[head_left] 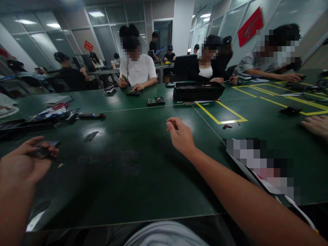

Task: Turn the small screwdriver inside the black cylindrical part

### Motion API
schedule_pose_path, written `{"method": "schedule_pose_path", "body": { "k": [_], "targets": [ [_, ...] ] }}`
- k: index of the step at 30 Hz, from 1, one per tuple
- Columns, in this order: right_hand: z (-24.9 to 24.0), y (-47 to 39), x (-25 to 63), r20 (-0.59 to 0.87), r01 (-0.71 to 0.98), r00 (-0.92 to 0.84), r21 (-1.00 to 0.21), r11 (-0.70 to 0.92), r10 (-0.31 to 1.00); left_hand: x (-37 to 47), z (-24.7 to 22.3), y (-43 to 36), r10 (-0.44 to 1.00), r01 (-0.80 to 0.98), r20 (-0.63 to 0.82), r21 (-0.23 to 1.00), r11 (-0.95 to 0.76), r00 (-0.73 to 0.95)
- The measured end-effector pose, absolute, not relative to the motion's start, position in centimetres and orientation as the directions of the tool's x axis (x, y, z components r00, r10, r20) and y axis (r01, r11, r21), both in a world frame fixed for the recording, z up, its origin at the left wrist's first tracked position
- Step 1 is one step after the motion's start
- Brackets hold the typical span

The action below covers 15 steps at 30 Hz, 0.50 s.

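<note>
My left hand is at the left over the green table, its fingers wrapped round a small dark object with a shiny edge. My right hand is raised above the middle of the table, thumb and forefinger pinched together. A very thin line sticks out to the left of the pinch; what it belongs to is too small to tell. Behind the right hand, farther up the table, lies a hard drive with a green circuit board.
A long black case stands behind my right hand. Tools and a black pen-like tool lie at the left. A device with a blurred screen is beside my right forearm. Another person's hand rests far right. People sit opposite.
</note>
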State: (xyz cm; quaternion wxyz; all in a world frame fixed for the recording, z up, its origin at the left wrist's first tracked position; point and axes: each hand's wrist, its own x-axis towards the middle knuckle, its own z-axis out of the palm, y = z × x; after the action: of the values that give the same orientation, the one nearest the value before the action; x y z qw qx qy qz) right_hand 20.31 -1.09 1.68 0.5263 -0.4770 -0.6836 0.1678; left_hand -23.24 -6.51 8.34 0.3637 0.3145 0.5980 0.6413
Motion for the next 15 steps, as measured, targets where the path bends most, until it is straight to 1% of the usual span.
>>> {"method": "schedule_pose_path", "body": {
  "k": [1, 2, 6, 8, 12, 15],
  "targets": [
    [1.7, -1.1, 20.3, 0.561, 0.476, 0.007, -0.730, 0.490, 0.828, -21.9, 8.5, -6.1, 0.825, -0.102, 0.009, 0.992, -0.080, -0.565],
    [1.6, -1.1, 20.3, 0.562, 0.477, 0.008, -0.729, 0.491, 0.827, -20.4, 8.6, -5.7, 0.832, -0.149, -0.025, 0.986, -0.069, -0.554],
    [1.6, -1.0, 20.3, 0.568, 0.482, 0.017, -0.725, 0.491, 0.823, -14.0, 8.9, -3.5, 0.907, -0.272, -0.069, 0.961, -0.051, -0.415],
    [1.7, -1.1, 20.3, 0.566, 0.481, 0.025, -0.730, 0.486, 0.824, -11.1, 8.6, -2.2, 0.938, -0.320, -0.053, 0.945, -0.063, -0.341],
    [2.0, -1.2, 20.2, 0.541, 0.500, 0.041, -0.739, 0.451, 0.840, -6.0, 7.7, -0.2, 0.984, -0.322, -0.018, 0.946, -0.041, -0.179],
    [1.8, -1.1, 20.2, 0.534, 0.492, 0.040, -0.746, 0.448, 0.845, -2.3, 6.8, 0.6, 0.994, -0.240, 0.065, 0.967, -0.084, -0.086]
  ]
}}
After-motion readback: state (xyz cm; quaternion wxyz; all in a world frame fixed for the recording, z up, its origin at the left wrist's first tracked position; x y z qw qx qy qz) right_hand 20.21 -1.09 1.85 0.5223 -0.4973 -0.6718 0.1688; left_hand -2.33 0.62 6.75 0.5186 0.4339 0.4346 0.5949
